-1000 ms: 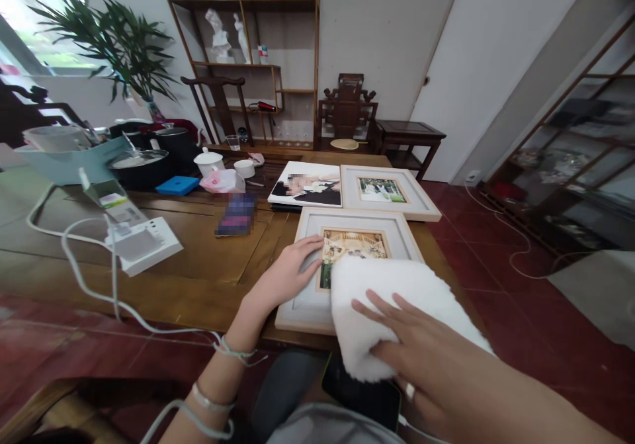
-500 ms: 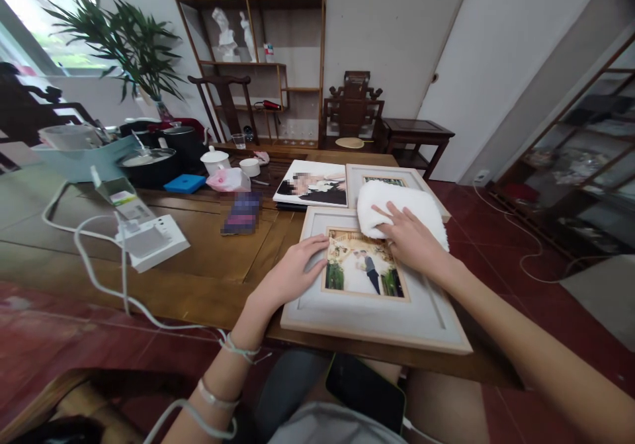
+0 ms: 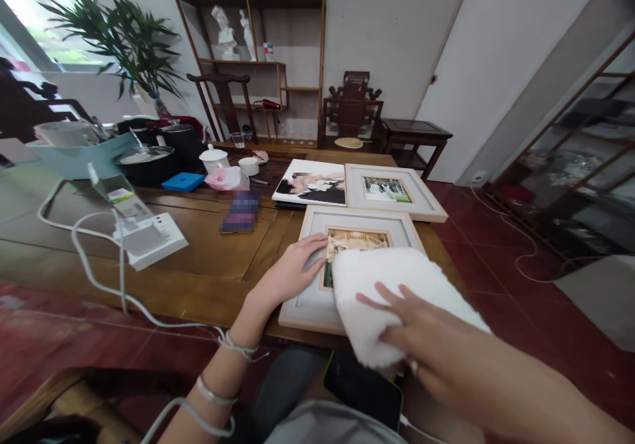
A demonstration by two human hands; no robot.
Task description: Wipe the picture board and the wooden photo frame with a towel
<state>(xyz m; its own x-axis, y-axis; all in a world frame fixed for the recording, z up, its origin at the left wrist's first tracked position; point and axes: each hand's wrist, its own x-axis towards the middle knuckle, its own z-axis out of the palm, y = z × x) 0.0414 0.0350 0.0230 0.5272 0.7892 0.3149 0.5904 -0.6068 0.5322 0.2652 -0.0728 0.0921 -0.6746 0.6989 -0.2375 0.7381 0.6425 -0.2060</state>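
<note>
A light-wood picture frame [image 3: 310,315] with a photo behind its front lies flat at the near table edge. My left hand [image 3: 292,268] rests on the frame's left side, fingers stretched out and touching the photo area. Folded and fluffy, a white towel [image 3: 380,268] covers the frame's lower right part and hangs past its near edge. My right hand [image 3: 411,321] grips the towel, fingers spread over its top and thumb below. The towel hides much of the photo.
Behind lie a second picture frame [image 3: 429,209] and a photo panel [image 3: 312,182]. Leftward on the wooden table [image 3: 218,265] are an opened white box [image 3: 153,239], a white cable [image 3: 124,278], a pink packet [image 3: 225,178] and pots. A phone [image 3: 360,388] lies on my lap.
My right hand has drawn the white towel toward me, from the frame's upper right down over its near right edge. The second frame's photo is uncovered now. My left hand stays in place.
</note>
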